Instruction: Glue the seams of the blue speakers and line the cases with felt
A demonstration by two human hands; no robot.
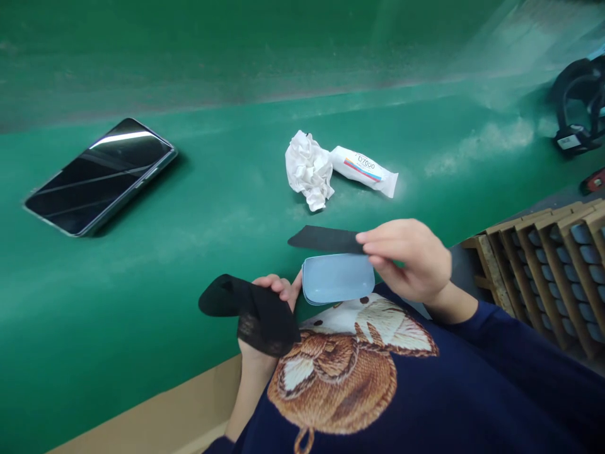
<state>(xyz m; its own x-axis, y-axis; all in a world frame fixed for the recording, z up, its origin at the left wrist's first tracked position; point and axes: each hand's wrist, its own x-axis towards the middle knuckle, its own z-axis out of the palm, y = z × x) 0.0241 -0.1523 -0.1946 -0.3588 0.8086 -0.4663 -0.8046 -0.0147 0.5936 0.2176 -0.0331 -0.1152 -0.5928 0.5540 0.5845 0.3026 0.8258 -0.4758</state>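
My right hand pinches one end of a flat black strip between thumb and fingers. Just below that strip is a light blue, rounded rectangular case, close to my body. My left hand is curled around several limp black cloth-like pieces, which droop over the palm and wrist. One of its fingertips reaches the left end of the blue case; whether it also supports the case from below is hidden.
On the green work surface lie a crumpled white paper, a white tube marked D7000 and a smartphone. A black strapped device sits at the far right. Wooden racks holding several blue-grey pieces stand at the right.
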